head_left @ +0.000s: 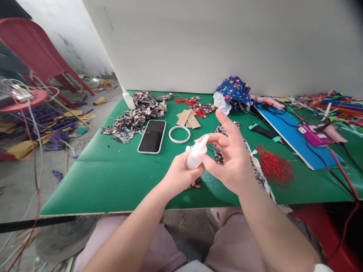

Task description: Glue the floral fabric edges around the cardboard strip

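My left hand [183, 172] is wrapped round a small white squeeze bottle [195, 158] with a pointed nozzle, tilted up to the right. The thumb and a bent finger of my right hand [234, 158] are on either side of the bottle's neck and nozzle; its index finger sticks up and away. Under my hands lie strips of dark floral fabric [196, 184], partly hidden. A thin metal tool [213, 148] shows behind my right fingers, its kind unclear. Just beyond the bottle is a white ring [179, 134], with brown card pieces [188, 118] behind it.
On the green table [113, 185] are a phone [152, 136], crumpled floral fabric [136, 117], another white bottle [129, 101], red threads [275, 166], a black-and-green cutter [265, 133], a blue board [295, 138] and a purple device [314, 135] with cords. A white panel [198, 45] stands behind.
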`<state>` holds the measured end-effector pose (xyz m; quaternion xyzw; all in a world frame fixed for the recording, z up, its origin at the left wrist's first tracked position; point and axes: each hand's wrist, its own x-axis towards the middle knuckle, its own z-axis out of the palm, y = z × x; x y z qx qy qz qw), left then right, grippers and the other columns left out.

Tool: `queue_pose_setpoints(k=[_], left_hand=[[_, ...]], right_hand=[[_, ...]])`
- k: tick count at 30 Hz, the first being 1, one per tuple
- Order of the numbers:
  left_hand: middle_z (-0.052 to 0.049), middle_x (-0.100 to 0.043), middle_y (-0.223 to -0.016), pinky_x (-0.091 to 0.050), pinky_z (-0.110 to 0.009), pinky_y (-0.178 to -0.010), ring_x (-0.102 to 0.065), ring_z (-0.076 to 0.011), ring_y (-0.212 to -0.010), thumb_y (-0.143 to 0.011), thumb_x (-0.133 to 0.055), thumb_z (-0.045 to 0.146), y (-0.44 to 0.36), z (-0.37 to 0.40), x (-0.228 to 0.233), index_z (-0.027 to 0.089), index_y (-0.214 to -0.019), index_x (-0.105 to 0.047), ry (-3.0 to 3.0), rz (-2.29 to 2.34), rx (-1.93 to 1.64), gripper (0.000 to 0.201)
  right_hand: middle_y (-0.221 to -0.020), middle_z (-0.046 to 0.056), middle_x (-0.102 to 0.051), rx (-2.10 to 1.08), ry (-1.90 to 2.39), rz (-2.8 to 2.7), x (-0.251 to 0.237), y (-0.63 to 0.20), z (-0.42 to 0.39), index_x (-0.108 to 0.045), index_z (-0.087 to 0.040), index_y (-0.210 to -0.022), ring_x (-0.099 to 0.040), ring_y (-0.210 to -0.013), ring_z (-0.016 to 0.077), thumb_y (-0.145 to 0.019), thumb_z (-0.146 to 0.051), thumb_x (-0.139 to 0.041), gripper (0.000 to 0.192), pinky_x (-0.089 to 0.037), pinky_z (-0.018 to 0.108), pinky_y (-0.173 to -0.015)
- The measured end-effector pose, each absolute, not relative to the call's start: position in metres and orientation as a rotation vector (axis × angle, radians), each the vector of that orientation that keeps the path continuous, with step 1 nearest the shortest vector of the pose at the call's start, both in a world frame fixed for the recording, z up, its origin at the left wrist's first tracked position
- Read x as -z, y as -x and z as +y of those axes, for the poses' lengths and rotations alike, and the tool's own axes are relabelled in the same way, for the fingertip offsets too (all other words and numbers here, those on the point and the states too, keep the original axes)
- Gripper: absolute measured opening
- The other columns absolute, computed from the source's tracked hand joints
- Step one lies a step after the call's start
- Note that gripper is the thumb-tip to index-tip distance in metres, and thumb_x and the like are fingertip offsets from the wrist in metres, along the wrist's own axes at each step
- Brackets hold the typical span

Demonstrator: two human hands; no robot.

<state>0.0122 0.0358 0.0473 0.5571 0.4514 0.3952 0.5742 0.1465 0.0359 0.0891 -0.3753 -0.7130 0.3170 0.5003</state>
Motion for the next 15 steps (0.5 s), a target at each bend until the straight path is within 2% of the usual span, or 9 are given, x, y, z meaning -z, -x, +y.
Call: queue_pose_setpoints(k=[5, 11, 15], left_hand=[[0.005, -0.048, -0.059, -0.034, -0.020, -0.047, -0.043, -0.0063, -0.050, -0.069, -0.057, 0.023, -0.0118, 0.0357, -0.0470, 0.016, -0.076, -0.048, -1.361, 1.067, -0.935, 0.013], [0.006, -0.046, -0.054, -0.031, -0.019, -0.044, -0.040, -0.0062, -0.047, -0.070, -0.057, 0.021, -0.0108, 0.0362, -0.0467, 0.017, -0.071, -0.046, -1.421, 1.080, -0.926, 0.012], [0.006, -0.046, -0.053, -0.030, -0.019, -0.043, -0.041, -0.0056, -0.045, -0.071, -0.057, 0.023, -0.0115, 0.0364, -0.0455, 0.017, -0.072, -0.047, -1.400, 1.090, -0.921, 0.012]], right_hand=[[-0.143, 0.004, -0.038, -0.799, 0.898, -1.739, -0.0902, -0.1473, 0.0346, -0.021, -0.038, -0.141, -0.059, -0.101, 0.0196, -0.078, -0.020, -0.056, 0.074, -0.051, 0.041, -0.086], [-0.121, 0.005, -0.056, -0.825, 0.883, -1.712, -0.0852, -0.1472, 0.0394, -0.021, -0.034, -0.141, -0.058, -0.099, 0.0195, -0.073, -0.027, -0.067, 0.082, -0.046, 0.043, -0.094], [-0.119, 0.004, -0.057, -0.868, 0.874, -1.660, -0.0839, -0.1469, 0.0409, -0.024, -0.034, -0.140, -0.060, -0.094, 0.0180, -0.076, -0.026, -0.065, 0.077, -0.047, 0.041, -0.093]])
